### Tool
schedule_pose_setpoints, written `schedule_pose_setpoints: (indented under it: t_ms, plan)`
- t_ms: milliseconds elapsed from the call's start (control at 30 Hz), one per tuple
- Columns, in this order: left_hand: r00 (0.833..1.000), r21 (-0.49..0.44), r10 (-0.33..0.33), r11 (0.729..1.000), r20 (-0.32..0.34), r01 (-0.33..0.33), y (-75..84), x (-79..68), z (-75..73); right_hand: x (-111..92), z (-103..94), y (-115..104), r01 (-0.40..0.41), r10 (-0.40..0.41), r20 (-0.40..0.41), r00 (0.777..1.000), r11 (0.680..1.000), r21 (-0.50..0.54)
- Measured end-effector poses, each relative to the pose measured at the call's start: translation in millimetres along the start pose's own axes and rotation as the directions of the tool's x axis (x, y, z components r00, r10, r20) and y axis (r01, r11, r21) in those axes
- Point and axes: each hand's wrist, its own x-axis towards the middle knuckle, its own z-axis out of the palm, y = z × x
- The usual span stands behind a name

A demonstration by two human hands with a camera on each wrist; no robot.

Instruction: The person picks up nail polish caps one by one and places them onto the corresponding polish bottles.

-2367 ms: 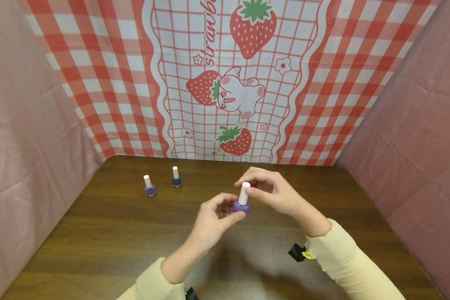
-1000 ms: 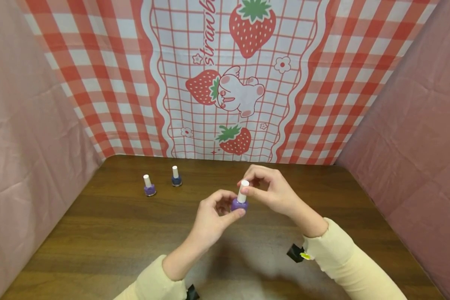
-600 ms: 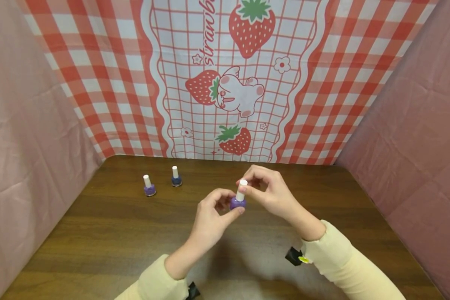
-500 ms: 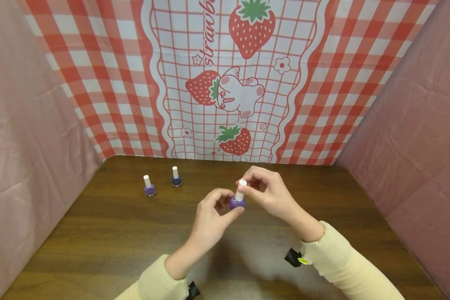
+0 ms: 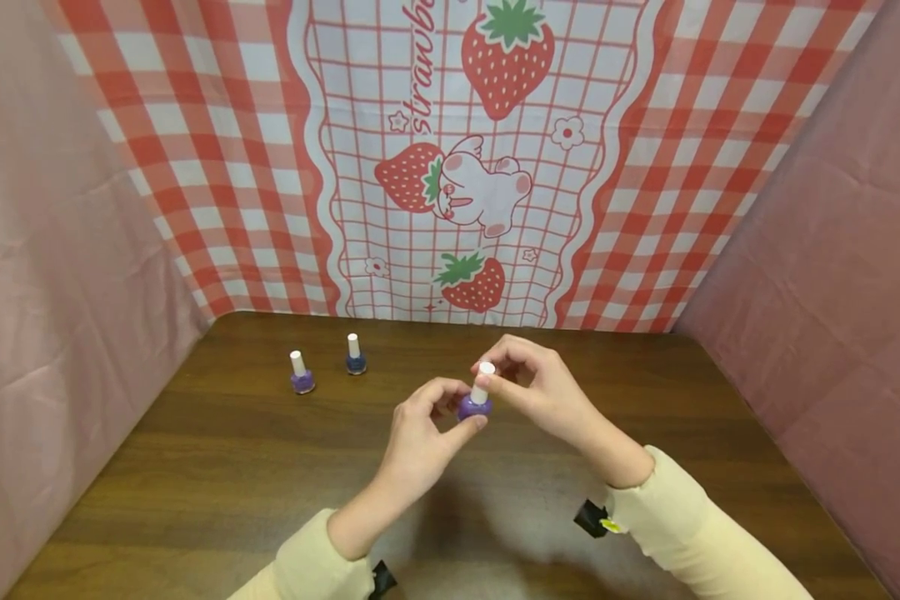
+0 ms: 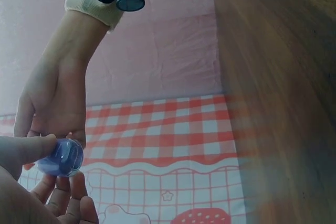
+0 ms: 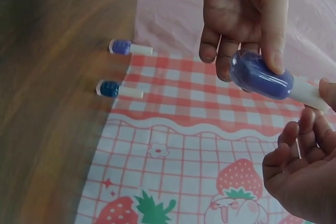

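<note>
A purple nail polish bottle with a white cap is held up over the table, leaning slightly to the right. My left hand grips its glass body between thumb and fingers. At the top, my right hand pinches the cap with thumb and fingertips. In the right wrist view the cap sits on the bottle, the left thumb lying along the glass. From the left wrist the round base of the bottle shows, while the cap is hidden behind it.
Two more nail polish bottles stand upright at the back left of the wooden table: a purple one and a dark blue one. A strawberry-print checked cloth hangs behind, with pink cloth at both sides.
Both hands have shifted slightly left with the bottle since the earliest frame, and the right fingers have closed in further around the cap. The two standing bottles stay where they were.
</note>
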Motion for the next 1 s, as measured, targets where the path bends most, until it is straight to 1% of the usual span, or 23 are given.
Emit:
schedule_pose_setpoints:
  t_ms: [133, 267, 467, 667, 800, 900, 1000]
  plan:
    - [1.0, 0.01, 0.011, 1.0, -0.011, -0.01, -1.3, 2.8, -5.0, -1, -5.9, -3, -0.046, 0.046, 0.006, 0.999, 0.998, -0.041]
    - [0.999, 0.025, 0.007, 1.0, -0.037, -0.007, -4.8, 5.0, -13.6, -3, -13.6, -3, -0.1, 0.099, -0.017, 0.995, 0.993, -0.064]
    - [0.997, 0.076, -0.001, 0.997, -0.082, 0.007, -15.1, 11.0, -28.4, -10, -24.5, 2, -0.115, 0.109, -0.066, 0.992, 0.989, -0.094]
    - [0.994, 0.11, -0.021, 0.993, -0.111, 0.033, -26.8, 17.8, -43.8, -18, -34.8, 9, -0.141, 0.128, -0.103, 0.986, 0.982, -0.128]
    - [0.99, 0.134, -0.013, 0.991, -0.138, 0.032, -38.7, 22.7, -51.0, -23, -39.3, 19, -0.137, 0.114, -0.142, 0.983, 0.977, -0.163]
    - [0.988, 0.163, 0.009, 0.987, -0.156, 0.016, -49.1, 26.2, -55.0, -27, -41.6, 36, -0.135, 0.105, -0.168, 0.98, 0.974, -0.18]
    - [0.984, 0.21, 0.045, 0.978, -0.174, -0.008, -60.6, 29.5, -59.0, -29, -43.4, 54, -0.138, 0.101, -0.185, 0.978, 0.97, -0.2]
